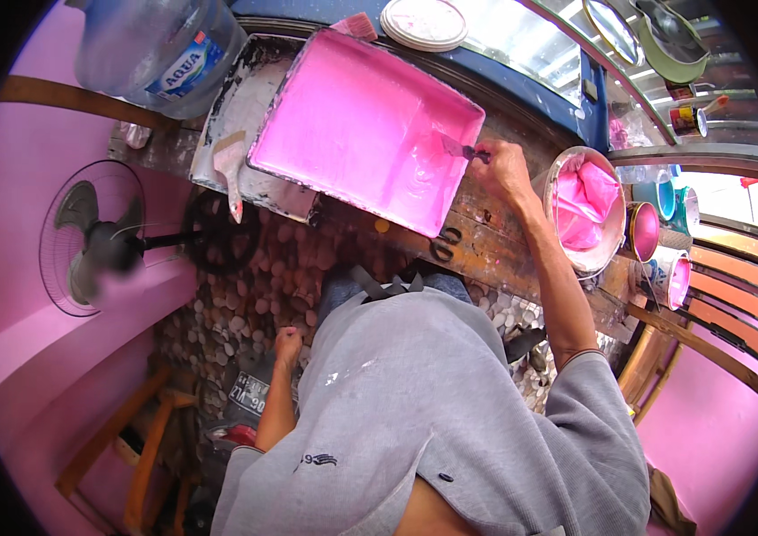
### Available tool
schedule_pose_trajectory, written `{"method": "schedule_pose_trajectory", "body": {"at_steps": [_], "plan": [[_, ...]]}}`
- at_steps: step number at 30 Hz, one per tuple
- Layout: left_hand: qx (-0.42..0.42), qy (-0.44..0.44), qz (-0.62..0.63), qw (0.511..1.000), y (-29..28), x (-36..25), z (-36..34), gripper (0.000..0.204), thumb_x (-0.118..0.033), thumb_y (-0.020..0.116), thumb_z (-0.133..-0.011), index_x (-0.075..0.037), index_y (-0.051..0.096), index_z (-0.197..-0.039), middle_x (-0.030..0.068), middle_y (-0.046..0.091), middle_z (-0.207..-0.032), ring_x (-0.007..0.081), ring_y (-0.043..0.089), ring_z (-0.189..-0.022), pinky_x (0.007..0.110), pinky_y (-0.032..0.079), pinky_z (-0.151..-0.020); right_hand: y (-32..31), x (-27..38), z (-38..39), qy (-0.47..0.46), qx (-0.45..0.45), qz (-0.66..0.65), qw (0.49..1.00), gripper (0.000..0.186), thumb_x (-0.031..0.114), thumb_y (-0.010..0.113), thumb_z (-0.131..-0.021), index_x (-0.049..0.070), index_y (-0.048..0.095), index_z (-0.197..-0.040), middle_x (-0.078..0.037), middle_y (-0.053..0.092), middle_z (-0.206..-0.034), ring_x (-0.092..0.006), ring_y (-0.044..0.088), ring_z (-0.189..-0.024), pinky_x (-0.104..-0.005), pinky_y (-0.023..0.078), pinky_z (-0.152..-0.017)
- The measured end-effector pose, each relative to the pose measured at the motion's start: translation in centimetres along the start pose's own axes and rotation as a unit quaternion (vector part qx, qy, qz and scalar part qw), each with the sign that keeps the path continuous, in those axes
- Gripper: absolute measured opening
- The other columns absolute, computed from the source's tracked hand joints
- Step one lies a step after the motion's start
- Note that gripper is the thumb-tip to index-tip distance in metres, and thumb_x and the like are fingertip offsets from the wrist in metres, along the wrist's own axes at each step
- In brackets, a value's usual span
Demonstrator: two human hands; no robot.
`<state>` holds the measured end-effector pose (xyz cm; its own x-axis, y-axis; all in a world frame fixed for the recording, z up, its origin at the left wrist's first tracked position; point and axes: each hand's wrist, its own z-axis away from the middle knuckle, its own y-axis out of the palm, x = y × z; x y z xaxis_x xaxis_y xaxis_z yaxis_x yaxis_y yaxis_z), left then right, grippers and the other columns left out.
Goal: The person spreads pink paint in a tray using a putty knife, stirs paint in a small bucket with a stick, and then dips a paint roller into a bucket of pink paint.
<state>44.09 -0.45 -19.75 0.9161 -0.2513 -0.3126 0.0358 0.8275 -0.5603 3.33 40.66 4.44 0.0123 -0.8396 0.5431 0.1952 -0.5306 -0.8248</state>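
My right hand (501,170) is closed around the dark handle of a paintbrush (456,148). Its pink-coated end touches the paint at the right side of a wide, shallow paint tray (343,116). Pink paint covers the inside of this tray, with wet streaks near the brush. Low at my left side hangs my left hand (287,346), fingers curled in and nothing visible in them. Left of the pink tray, partly under it, lies a second, grey-white tray (254,89). Another brush (230,170) with a pale handle rests across that tray's edge.
A bucket (607,246) with pink plastic inside stands right of my forearm, beside several paint cans (642,230). Dark scissors-like loops (446,243) lie at the wooden table's (495,259) front edge. A large water bottle (160,62) and a fan (98,237) are at left.
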Motion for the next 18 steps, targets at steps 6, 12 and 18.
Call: {"method": "schedule_pose_trajectory", "body": {"at_steps": [6, 12, 18], "plan": [[0.003, -0.016, -0.009, 1.000, 0.1, 0.1, -0.5, 0.038, -0.028, 0.065, -0.073, -0.001, 0.063, -0.099, 0.0173, 0.065, -0.098, 0.0268, 0.062, -0.093, 0.035, 0.048, -0.081, -0.5, 0.4, -0.2, -0.031, 0.031, -0.050, 0.998, 0.024, 0.007, 0.058, -0.066, -0.002, 0.068, -0.086, -0.024, 0.063, -0.072, -0.0378, 0.064, -0.069, -0.0412, 0.050, -0.066], [-0.049, 0.055, 0.015, 0.997, 0.6, 2.1, -2.3, 0.024, -0.022, 0.068, -0.073, -0.004, 0.061, -0.088, 0.0005, 0.054, -0.065, 0.0100, 0.050, -0.054, 0.026, 0.041, -0.046, 0.2, -0.6, -0.8, -0.054, 0.039, 0.011, 0.998, 0.024, 0.007, 0.058, -0.065, -0.003, 0.067, -0.086, -0.024, 0.062, -0.072, -0.0387, 0.063, -0.068, -0.0418, 0.049, -0.066], [0.003, -0.016, -0.001, 1.000, 0.4, 1.8, -2.3, 0.037, -0.028, 0.065, -0.073, -0.001, 0.063, -0.100, 0.0188, 0.064, -0.101, 0.0283, 0.061, -0.096, 0.035, 0.047, -0.083, 0.1, -1.9, -1.7, -0.060, -0.041, 0.020, 0.997, 0.024, 0.008, 0.059, -0.069, -0.001, 0.068, -0.089, -0.022, 0.059, -0.067, -0.0326, 0.060, -0.060, -0.0372, 0.048, -0.060]]}}
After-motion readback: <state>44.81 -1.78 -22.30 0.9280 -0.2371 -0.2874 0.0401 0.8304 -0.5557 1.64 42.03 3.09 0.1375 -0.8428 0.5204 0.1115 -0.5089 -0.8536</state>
